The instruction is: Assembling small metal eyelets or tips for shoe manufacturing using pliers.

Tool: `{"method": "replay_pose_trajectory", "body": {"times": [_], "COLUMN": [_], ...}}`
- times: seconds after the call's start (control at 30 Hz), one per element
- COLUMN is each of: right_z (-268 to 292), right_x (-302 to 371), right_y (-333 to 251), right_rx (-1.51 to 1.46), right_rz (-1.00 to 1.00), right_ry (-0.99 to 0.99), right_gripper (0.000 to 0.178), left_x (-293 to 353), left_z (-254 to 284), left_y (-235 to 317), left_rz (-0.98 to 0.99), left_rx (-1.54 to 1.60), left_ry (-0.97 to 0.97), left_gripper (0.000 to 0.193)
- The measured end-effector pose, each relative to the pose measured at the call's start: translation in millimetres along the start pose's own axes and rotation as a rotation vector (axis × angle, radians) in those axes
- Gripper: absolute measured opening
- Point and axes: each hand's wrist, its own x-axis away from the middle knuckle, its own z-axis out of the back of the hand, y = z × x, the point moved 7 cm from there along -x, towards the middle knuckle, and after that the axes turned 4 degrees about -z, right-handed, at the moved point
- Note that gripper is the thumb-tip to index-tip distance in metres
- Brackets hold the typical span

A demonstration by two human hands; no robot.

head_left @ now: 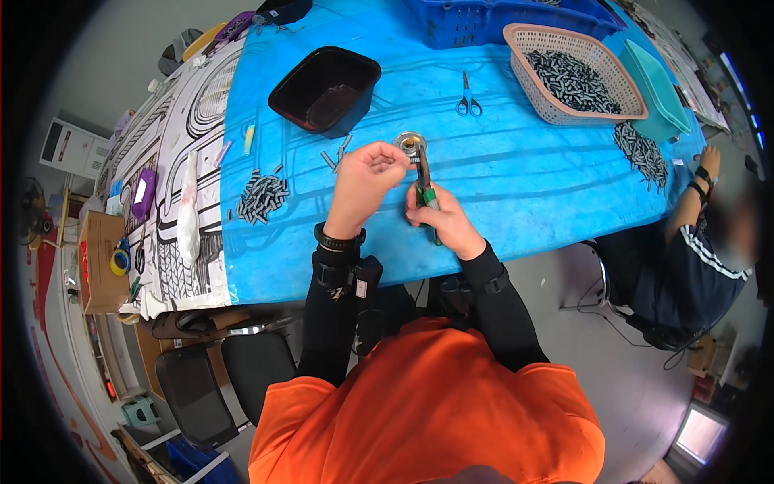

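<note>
My right hand (pixel 448 221) is wrapped round the green handles of a pair of pliers (pixel 424 167), whose dark jaws point away from me. Just left of the jaws, my left hand (pixel 364 182) is closed in a pinch; anything between its fingertips is too small to make out. A small round metal dish (pixel 403 138) with something yellowish inside sits behind the jaws, partly covered by them. Beside my left hand lie a few loose short grey pieces (pixel 328 159). Farther left is a pile of similar grey, tube-like pieces (pixel 262 196).
A black bin (pixel 314 121) stands back left, scissors (pixel 467 105) lie beyond my hands. At right are a pink basket (pixel 528 93) of grey pieces, a teal basket (pixel 657 101), and another pile (pixel 641 155). A blue crate (pixel 459 28) stands behind; a person (pixel 685 274) sits right.
</note>
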Motion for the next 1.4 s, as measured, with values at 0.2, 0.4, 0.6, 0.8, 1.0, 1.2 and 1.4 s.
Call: {"method": "replay_pose_trajectory", "body": {"times": [0.2,0.4,0.6,0.8,1.0,1.2,1.4], "right_z": [4,6,3,-2,1,19,22], "right_x": [-1,0,1,1,3,18,22], "right_y": [7,11,11,4,-1,-4,-2], "right_rx": [-0.106,-0.172,-0.134,-0.268,-0.294,-0.306,-0.299], "right_rz": [-0.056,-0.086,-0.146,-0.051,-0.032,0.057,0.069], "right_ry": [0.024,0.025,0.000,-0.083,-0.021,0.123,0.146], "right_gripper": [0.008,0.011,0.018,0.019,0.019,0.021,0.021], "left_x": [0,3,8,20,40,64,89], "left_z": [-1,0,2,8,30,102,187], "left_y": [1,-2,0,7,19,10,7], "left_rz": [0.011,0.059,0.031,0.004,-0.022,-0.127,-0.137], "left_rx": [-0.008,-0.010,-0.007,0.064,0.021,-0.388,-0.768], "left_ry": [-0.011,0.001,0.018,0.044,0.102,0.416,0.680], "left_gripper": [0.005,0.004,0.007,0.010,0.011,0.014,0.023]}}
